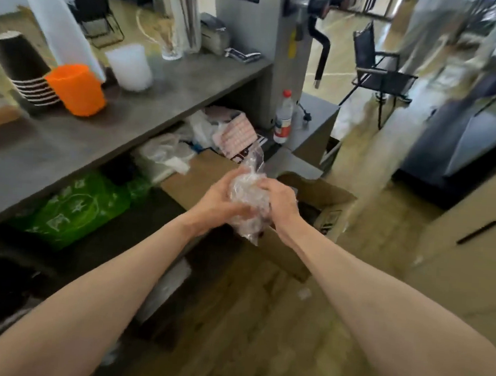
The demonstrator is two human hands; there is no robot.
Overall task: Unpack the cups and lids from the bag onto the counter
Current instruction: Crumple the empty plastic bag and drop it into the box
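Note:
A crumpled clear plastic bag [250, 197] hangs between both hands over an open cardboard box [322, 199] on the floor. My left hand [219, 202] grips the bag from the left and below. My right hand [278, 201] grips it from the right. What the bag contains is blurred. On the grey counter [147, 104] at the left stand an orange cup stack [77, 89], a dark paper cup stack [20, 66], a translucent white cup stack [130, 66] and a tall white sleeve of cups [59, 19].
Under the counter a shelf holds a green bag [78, 208], clear bags [167, 152] and a pink patterned packet [236, 134]. A red-capped bottle [284, 117] stands by a grey machine column [280, 43]. A black chair [378, 70] is beyond; cabinets line the right.

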